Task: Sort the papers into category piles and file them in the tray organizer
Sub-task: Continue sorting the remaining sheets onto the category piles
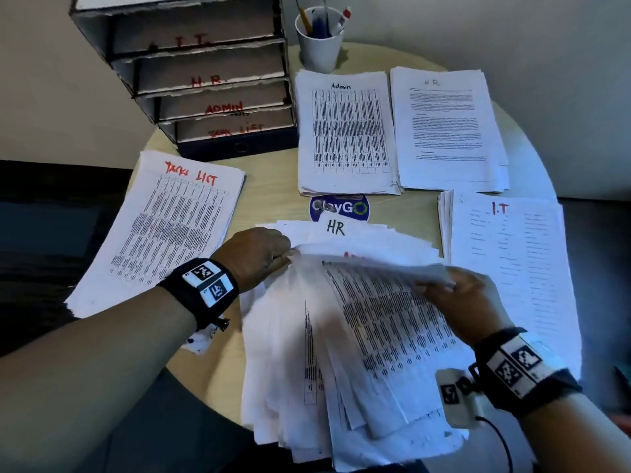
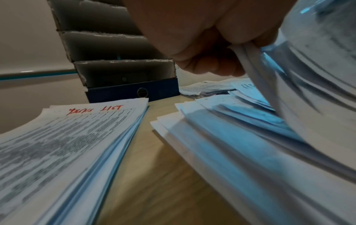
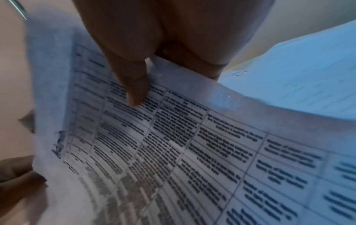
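Both hands pinch a white printed table sheet (image 1: 382, 302) over the fanned unsorted stack (image 1: 307, 387): left hand (image 1: 254, 256) at its top-left corner, right hand (image 1: 461, 302) at its right edge. Sorted piles on the round wooden tabletop (image 1: 269, 186) read "Tasks List" (image 1: 164, 230), "Admin" (image 1: 345, 131), "HR" (image 1: 447, 128) and "I.T" (image 1: 512, 261); the grey cardboard tray organizer (image 1: 205, 80) carries the same labels in red.

White papers (image 1: 358, 336) with black gridded print, red-lettered grey tray organizer (image 1: 205, 80), pale wood table (image 1: 273, 186), white cup (image 1: 319, 46)

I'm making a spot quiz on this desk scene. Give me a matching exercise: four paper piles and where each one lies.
Piles:
1. Tasks List pile
2. Admin pile
3. H.R pile
4. I.T pile

Places:
A. far right, beside the Admin pile
B. left of the left hand
C. under the pen cup
D. near right, by the right hand

Pairs: 1-B, 2-C, 3-A, 4-D
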`<act>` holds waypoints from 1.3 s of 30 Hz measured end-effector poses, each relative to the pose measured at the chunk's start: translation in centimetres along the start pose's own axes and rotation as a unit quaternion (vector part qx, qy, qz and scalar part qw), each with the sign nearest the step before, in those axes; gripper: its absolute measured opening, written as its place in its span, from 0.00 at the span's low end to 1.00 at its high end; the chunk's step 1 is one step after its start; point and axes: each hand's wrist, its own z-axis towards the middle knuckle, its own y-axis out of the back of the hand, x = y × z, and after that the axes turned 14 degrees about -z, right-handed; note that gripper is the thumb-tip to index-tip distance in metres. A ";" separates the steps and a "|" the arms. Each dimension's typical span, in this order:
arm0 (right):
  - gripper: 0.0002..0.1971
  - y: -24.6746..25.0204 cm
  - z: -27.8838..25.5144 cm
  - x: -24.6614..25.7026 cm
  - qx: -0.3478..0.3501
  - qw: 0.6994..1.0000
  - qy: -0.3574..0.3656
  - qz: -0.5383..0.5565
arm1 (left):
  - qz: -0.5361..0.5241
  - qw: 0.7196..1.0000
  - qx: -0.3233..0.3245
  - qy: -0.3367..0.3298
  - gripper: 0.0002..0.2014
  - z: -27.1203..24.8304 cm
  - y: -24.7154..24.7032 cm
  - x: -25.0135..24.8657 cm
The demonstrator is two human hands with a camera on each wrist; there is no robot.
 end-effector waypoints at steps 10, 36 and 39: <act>0.11 1.5 -6.0 -2.1 0.027 0.987 0.098 0.123 | -0.154 0.973 -0.009 0.171 0.09 0.3 -0.5 0.4; 0.19 0.9 -3.6 -2.5 0.078 0.983 0.156 0.049 | -0.205 0.959 -0.020 0.194 0.12 -0.6 -0.5 0.2; 0.13 1.4 -4.2 -2.1 0.067 0.987 0.132 0.062 | -0.187 0.961 -0.009 0.205 0.09 0.1 -0.4 -0.1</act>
